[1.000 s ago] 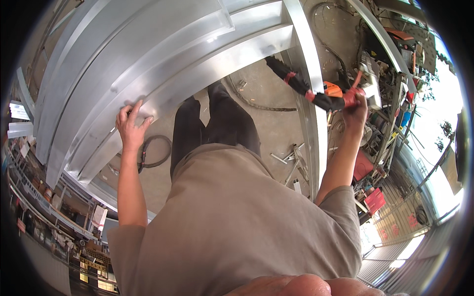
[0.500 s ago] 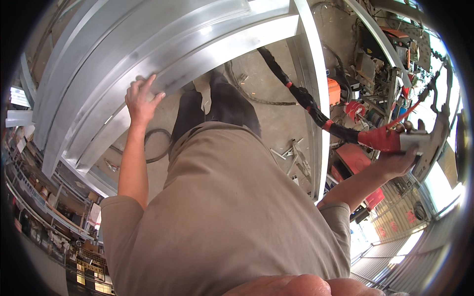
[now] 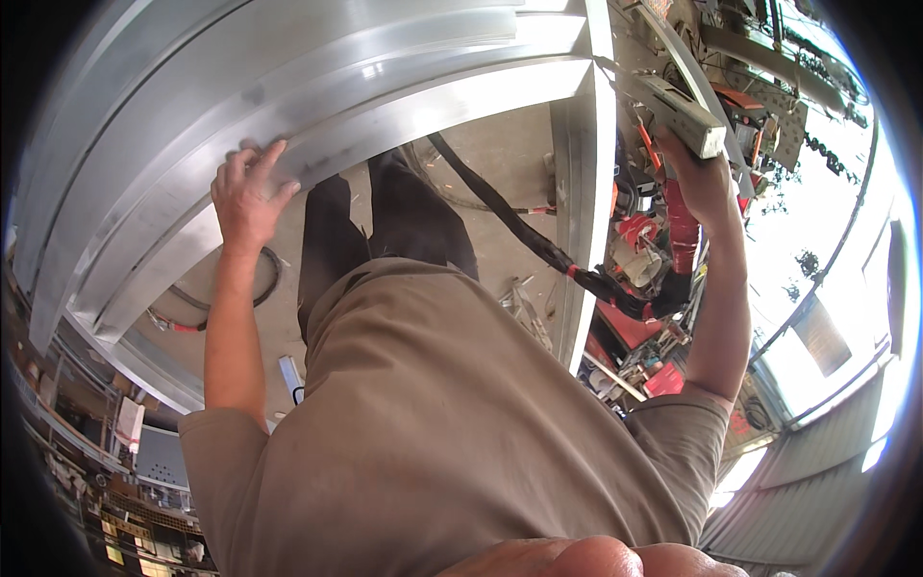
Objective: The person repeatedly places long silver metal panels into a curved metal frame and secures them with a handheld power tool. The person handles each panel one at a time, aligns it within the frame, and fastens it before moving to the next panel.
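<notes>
My left hand [image 3: 250, 197] rests on the edge of a shiny metal beam [image 3: 317, 144], its fingers spread and holding nothing. On the right, my right hand [image 3: 704, 188] is raised and wrapped round what looks like a welding gun [image 3: 685, 117]. The gun has a pale, block-shaped body and a red-taped grip [image 3: 683, 226]. A thick black cable [image 3: 500, 212] with red tape bands hangs from the grip in a loop and runs across to the floor by my legs. My right fingertips are partly hidden behind the gun.
Several long metal beams form a frame ahead and to the left, with an upright-looking frame member [image 3: 598, 173] between my body and the right arm. A coiled hose [image 3: 269, 279] lies on the floor. Red boxes [image 3: 630, 322] and cluttered tools stand at the right.
My right hand has swung the gun forward and inward from the far right, and the cable has moved with it. My left hand stays on the beam.
</notes>
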Demonstrator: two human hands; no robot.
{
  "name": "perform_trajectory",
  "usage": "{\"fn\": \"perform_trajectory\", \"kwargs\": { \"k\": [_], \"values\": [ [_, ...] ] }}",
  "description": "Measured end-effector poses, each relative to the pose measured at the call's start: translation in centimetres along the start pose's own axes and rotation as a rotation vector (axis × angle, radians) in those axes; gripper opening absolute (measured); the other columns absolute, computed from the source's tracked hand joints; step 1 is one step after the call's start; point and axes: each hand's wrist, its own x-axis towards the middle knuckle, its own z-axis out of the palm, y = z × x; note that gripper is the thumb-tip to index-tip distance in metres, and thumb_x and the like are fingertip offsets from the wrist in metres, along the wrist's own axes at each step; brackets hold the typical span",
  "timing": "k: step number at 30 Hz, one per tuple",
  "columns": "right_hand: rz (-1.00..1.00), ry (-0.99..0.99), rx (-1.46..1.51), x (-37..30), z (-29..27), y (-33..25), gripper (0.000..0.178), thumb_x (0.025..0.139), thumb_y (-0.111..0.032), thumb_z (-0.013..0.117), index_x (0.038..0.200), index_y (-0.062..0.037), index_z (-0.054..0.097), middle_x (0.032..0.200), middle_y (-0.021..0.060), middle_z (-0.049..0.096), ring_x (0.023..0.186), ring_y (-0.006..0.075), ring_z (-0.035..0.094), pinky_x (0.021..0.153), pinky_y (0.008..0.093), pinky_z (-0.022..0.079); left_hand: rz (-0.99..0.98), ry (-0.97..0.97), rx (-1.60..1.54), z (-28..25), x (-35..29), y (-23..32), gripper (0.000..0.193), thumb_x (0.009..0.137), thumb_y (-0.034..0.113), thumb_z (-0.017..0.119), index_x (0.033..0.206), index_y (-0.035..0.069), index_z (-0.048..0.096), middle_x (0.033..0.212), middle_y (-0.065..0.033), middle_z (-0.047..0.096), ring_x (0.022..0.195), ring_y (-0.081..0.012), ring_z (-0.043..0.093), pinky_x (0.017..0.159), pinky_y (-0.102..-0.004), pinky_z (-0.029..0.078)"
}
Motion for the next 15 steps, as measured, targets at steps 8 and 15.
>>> {"fn": "perform_trajectory", "kwargs": {
  "k": [8, 15],
  "values": [
    [0.028, -0.122, -0.287, 5.6, -0.5, -4.0, 0.045, 0.100, -0.039, 0.069, 0.121, 0.0002, 0.068, 0.091, 0.0070, 0.071, 0.072, 0.0127, 0.066, 0.064, 0.0321, 0.053, -0.007, 0.024, -0.016, 0.2, 0.0, 0.0, 0.073, 0.074, 0.033, 0.089, 0.142, 0.037, 0.064, 0.122, -0.0007, 0.056, 0.114, -0.0282, 0.055, 0.103, -0.0486, 0.044],
    [0.077, -0.237, -0.474, 9.8, -0.6, -6.5, 0.042, 0.097, -0.039, 0.072, 0.115, -0.0003, 0.071, 0.092, 0.0041, 0.070, 0.073, 0.0100, 0.063, 0.065, 0.0288, 0.055, -0.006, 0.026, -0.027, 0.2, -0.1, -0.2, 0.071, 0.075, 0.033, 0.088, 0.142, 0.036, 0.064, 0.120, -0.0009, 0.057, 0.114, -0.0276, 0.055, 0.102, -0.0483, 0.043]
  ]
}}
